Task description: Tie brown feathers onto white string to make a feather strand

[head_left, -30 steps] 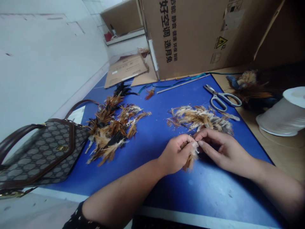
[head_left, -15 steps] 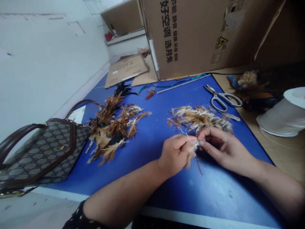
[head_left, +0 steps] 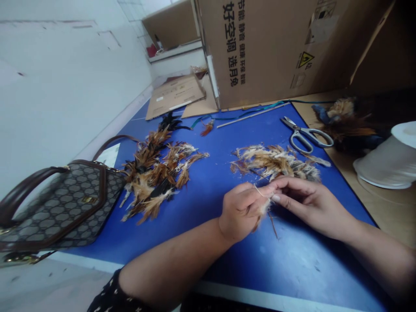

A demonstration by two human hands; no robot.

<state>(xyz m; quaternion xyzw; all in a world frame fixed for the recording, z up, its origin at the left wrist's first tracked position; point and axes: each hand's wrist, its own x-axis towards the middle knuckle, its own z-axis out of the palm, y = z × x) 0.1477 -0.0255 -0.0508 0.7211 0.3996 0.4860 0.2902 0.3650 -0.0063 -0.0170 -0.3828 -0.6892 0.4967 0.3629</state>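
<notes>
My left hand (head_left: 242, 210) is closed around a small bunch of feathers (head_left: 264, 209), pale and brown, whose ends stick out below the fingers. A thin pale string (head_left: 259, 189) loops over the left fingers. My right hand (head_left: 303, 201) pinches at the top of the bunch, thumb and forefinger meeting the left fingertips; what exactly lies in that pinch is hidden, though it seems to be the string or feather ends. Just beyond the hands lies a pile of tan, white and grey feathers (head_left: 276, 158).
Brown and black feathers (head_left: 156, 173) lie at left beside a patterned handbag (head_left: 65, 203). Scissors (head_left: 305, 134) rest at the right edge of the blue mat (head_left: 195, 242), near a large spool (head_left: 383, 158). A cardboard box (head_left: 266, 52) stands behind.
The right fingers have come closer against the left fingertips, and the left fingers cover more of the bunch. The view has shifted slightly.
</notes>
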